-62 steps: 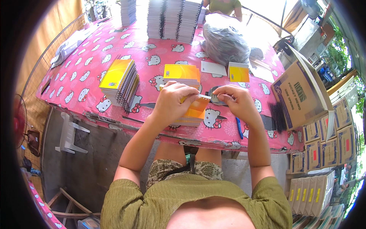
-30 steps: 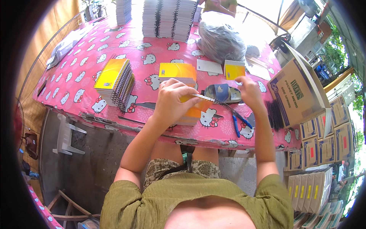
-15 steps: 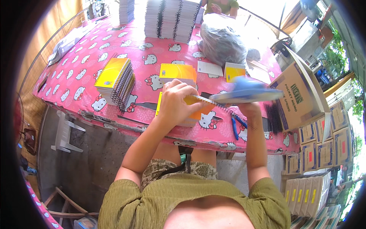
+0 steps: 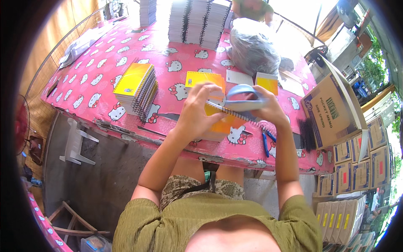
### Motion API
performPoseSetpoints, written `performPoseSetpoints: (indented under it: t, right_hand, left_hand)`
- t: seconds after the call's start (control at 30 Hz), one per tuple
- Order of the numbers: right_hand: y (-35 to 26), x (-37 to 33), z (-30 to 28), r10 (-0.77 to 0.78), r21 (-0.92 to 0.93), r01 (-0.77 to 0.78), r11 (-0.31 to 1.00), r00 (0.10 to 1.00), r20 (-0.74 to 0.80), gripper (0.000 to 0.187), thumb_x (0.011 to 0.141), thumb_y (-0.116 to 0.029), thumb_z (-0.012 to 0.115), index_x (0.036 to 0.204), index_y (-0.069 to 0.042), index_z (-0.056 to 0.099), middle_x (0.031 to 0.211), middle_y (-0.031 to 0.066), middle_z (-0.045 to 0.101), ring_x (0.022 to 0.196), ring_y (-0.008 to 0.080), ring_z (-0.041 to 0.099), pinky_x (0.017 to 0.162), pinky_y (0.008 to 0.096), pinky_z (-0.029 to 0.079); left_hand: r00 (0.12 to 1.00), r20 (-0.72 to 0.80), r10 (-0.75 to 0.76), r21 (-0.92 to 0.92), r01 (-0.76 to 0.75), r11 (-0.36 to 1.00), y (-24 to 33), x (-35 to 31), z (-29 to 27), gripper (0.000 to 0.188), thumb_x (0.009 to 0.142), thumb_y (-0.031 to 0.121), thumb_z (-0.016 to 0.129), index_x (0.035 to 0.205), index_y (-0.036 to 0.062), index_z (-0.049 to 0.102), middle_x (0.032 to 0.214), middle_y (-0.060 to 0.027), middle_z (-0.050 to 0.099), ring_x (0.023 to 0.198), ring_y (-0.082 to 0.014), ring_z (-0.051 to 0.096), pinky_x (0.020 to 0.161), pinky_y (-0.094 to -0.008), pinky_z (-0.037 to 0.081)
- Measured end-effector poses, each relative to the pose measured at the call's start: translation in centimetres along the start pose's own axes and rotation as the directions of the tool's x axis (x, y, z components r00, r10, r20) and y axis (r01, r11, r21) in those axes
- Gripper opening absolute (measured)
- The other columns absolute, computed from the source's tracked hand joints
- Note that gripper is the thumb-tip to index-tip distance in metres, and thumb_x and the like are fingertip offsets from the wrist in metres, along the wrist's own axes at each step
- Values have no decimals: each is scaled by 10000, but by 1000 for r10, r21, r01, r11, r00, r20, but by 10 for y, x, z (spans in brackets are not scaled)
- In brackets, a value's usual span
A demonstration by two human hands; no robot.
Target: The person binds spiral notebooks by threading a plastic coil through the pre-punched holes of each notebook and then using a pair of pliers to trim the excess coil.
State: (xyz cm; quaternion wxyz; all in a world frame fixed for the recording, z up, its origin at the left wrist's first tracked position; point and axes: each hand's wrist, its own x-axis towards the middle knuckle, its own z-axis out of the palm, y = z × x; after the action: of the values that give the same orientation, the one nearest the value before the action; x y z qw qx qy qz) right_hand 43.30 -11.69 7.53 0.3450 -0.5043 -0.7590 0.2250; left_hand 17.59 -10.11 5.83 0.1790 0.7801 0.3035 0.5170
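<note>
My left hand (image 4: 196, 111) is closed on a small yellow notebook (image 4: 213, 110), held tilted above a stack of yellow-and-orange memo pads (image 4: 204, 78). A dark spiral coil (image 4: 243, 118) runs along its edge and sticks out to the right. In my right hand (image 4: 272, 108) is a blue-and-white tool with a looped handle (image 4: 241, 89), blurred by motion, close over the coil; its exact kind cannot be made out. Blue-handled pliers (image 4: 266, 142) lie on the table below my right wrist.
Bound yellow notebooks (image 4: 134, 82) are stacked at the left, with tall coil-bound stacks (image 4: 197, 23) behind. A grey plastic bag (image 4: 255, 46), an open carton (image 4: 331, 105) and black coils (image 4: 305, 134) sit toward the right. A person (image 4: 253, 9) is beyond the table.
The blue-and-white tool has swung left and turned, from beside the coil's right end to near the notebook. My right hand has risen with it. My left hand keeps its hold.
</note>
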Motion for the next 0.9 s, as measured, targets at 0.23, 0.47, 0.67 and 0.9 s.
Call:
performPoseSetpoints:
  t: [0.23,0.47,0.67,0.9]
  right_hand:
    - [-13,14,10,4,-64,-5,998,1000,-20,441,684,26,608,1124,28,569,964,119,659,892,208,638,721,331,543]
    - [-13,30,24,87,168,-71,983,992,-91,531,616,-28,644,1142,-19,572,913,178,664,861,277,666,755,358,499]
    - [31,11,19,222,-372,-316,873,936,-273,452,660,-54,602,1107,-34,539,905,191,657,872,366,636,759,413,500]
    - [94,-69,16,256,-639,-378,670,926,-279,524,751,-162,634,1218,-22,441,1250,218,506,1192,405,456,938,498,417]
  left_hand:
    - [910,-1,-415,-513,356,781,-27,-20,2,465,758,30,756,1172,34,543,1026,-70,637,968,-159,626,891,-308,517]
    - [872,8,-490,-650,377,660,-30,-30,-1,385,777,-35,718,1152,-16,629,958,-109,694,839,-122,658,757,-245,545]
    - [869,46,-492,-627,409,663,-31,-28,-11,336,775,-48,714,1104,-28,654,938,-95,700,825,-105,653,735,-226,538]
    - [954,-84,-287,-607,179,774,-17,-10,-3,202,734,-67,743,914,-21,664,918,-105,688,871,-150,657,735,-257,543]
